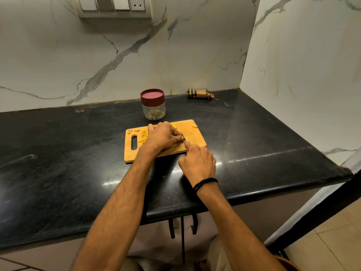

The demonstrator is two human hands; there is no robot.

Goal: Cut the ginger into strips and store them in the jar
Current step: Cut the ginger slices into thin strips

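Your left hand (pixel 163 136) curled over yellow ginger piece (pixel 187 138) on rectangular wooden board (pixel 196 134), your right hand (pixel 197 163) gripping small steel knife (pixel 183 135), clear maroon-lidded jar (pixel 153 104) farther

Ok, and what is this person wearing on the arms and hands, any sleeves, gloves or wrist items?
No sleeves reach into view, and there are no gloves on the left hand or the right hand. The right wrist carries a thin black cord band, which looks wound in a couple of strands. The left wrist has nothing on it. No watch shows; rings cannot be made out.
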